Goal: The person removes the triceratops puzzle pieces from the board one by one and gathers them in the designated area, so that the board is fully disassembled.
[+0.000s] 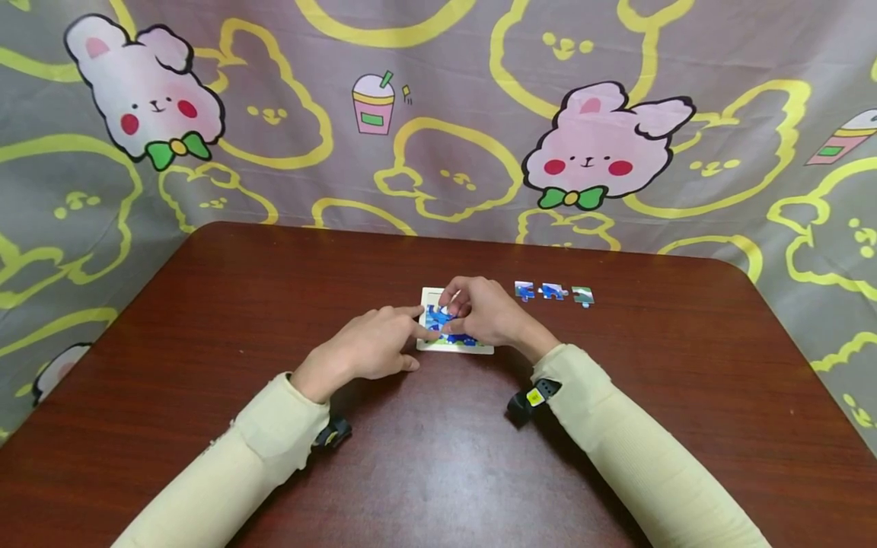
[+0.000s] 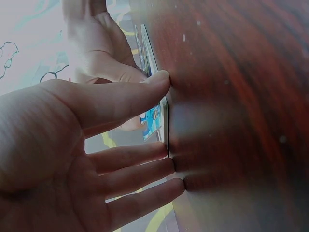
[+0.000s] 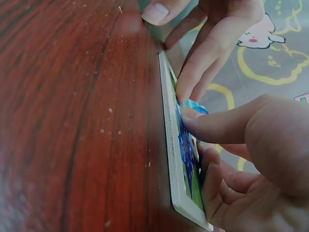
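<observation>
Starting at the far left, a white cartoon rabbit is up in the upper left, printed on a patterned backdrop. Below it, a cream left sleeve comes in from the lower left, with a dark wrist strap at the cuff. That leads to the left hand, just left of centre: fingers apart, clamped on nothing, one fingertip down on the puzzle and another at its left edge. The puzzle board lies flat around the middle of the frame on a dark reddish-brown table, pale rim, blue picture with some green along the bottom. The right hand is over its right side, fingers curled and thumb down at the picture. In the right wrist view a light blue piece pokes up by that thumb, but honestly I can't tell if it's pinched. Right of that, three loose pieces sit in a row, apart from each other, and the right sleeve runs off lower right.
</observation>
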{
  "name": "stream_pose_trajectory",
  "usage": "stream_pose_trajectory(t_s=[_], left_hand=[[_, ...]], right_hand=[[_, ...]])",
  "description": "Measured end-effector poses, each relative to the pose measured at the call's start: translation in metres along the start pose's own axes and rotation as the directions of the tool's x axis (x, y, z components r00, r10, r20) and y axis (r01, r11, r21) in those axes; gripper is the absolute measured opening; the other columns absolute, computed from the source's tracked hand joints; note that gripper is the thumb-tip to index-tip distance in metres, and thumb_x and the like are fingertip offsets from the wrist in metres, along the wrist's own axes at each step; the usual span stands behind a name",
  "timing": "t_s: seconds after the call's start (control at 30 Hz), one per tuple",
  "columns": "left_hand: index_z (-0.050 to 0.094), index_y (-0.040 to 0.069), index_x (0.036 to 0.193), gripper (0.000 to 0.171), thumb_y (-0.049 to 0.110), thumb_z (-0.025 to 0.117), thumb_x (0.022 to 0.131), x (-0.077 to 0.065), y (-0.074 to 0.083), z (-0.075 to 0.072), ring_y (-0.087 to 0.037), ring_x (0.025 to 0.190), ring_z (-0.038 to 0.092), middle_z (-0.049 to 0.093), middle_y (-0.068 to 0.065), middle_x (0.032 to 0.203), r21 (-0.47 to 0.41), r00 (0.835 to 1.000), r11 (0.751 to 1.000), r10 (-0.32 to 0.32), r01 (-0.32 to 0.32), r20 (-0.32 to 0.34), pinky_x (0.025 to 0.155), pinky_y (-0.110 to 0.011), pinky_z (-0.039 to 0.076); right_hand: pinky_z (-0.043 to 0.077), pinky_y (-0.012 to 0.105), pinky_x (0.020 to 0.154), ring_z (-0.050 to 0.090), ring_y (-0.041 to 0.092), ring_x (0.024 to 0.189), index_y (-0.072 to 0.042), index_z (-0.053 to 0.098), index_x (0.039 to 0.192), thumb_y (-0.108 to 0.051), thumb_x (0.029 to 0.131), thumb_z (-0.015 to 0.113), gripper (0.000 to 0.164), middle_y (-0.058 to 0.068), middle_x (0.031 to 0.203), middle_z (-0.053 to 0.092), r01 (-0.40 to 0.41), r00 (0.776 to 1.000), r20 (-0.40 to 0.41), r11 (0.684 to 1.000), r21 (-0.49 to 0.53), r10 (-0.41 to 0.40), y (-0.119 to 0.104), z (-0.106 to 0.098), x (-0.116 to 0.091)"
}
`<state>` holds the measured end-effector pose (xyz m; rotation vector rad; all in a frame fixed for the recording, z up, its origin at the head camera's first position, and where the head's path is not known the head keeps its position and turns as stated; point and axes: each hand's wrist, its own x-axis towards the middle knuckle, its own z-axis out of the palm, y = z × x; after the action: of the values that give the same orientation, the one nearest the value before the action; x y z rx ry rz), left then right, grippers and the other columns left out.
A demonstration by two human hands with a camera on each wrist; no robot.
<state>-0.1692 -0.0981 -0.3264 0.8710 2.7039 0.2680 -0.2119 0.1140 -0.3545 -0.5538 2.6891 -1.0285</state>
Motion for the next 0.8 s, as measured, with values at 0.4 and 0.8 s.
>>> stream_pose_trajectory(t_s=[0.4,0.8], left_hand=[[0.070,0.027,0.142,0.049,0.023,0.083,0.094,0.0012,0.0007,-0.0017,-0.020,0.079,0.059,0.045,-0.018,0.166,0.009,1.000,1.000,0.012,-0.012,-0.006,0.067,-0.032,0.048],[0.071,0.027,0.141,0.049,0.022,0.083,0.094,0.0004,-0.0004,-0.0003,-0.023,0.085,0.060,0.046,-0.018,0.166,0.006,1.000,1.000,0.006,-0.006,-0.009,0.072,-0.036,0.051]], right_hand=[[0.054,0.031,0.076,0.066,0.017,0.084,-0.014,0.070,0.108,-0.012,0.092,0.083,0.021,0.003,0.094,0.072,0.001,1.000,-0.012,1.000,-0.003,-0.001,0.0004,-0.0004,0.0010],[0.054,0.031,0.076,0.067,0.014,0.078,-0.015,0.067,0.104,-0.010,0.093,0.080,0.018,0.003,0.089,0.074,0.102,0.994,-0.029,0.994,-0.034,-0.103,0.0055,0.0046,0.0004]])
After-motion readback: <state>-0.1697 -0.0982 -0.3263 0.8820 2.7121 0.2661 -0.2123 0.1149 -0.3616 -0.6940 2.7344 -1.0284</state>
